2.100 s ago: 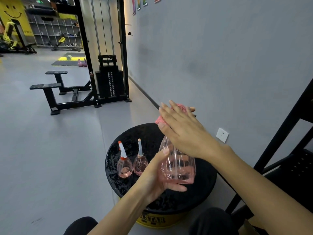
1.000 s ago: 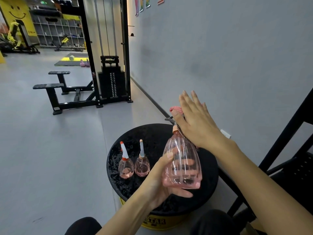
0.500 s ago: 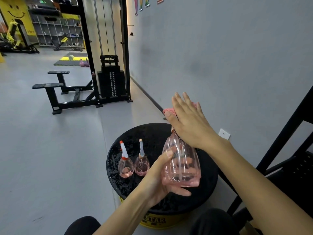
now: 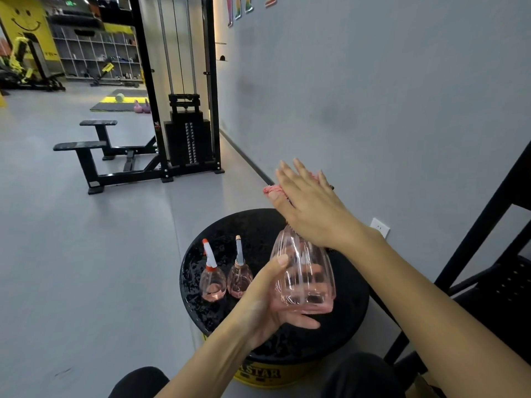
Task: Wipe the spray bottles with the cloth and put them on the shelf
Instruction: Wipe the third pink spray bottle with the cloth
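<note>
1. Large spray bottle (image 4: 304,278) is gripped above drum top (image 4: 352,311) by left hand (image 4: 264,308), fingers curled round it.
2. Pink cloth (image 4: 273,191) is pressed on its top by right hand (image 4: 309,208), fingers straight.

**Cloth pressed onto the big pink bottle**

The left grip (image 4: 267,300) curls round the lower body of a clear pink ribbed plastic spray bottle (image 4: 307,280), held above the round black-topped bench (image 4: 250,225). The right grip (image 4: 310,208), fingers straight, presses a crumpled pink cloth (image 4: 273,191) onto the bottle's top. A small orange-capped pink spray bottle (image 4: 212,282) and a small tan-capped pink spray bottle (image 4: 239,278) stand upright side by side on the bench. A black metal shelf frame (image 4: 488,225) rises at the right.
</note>
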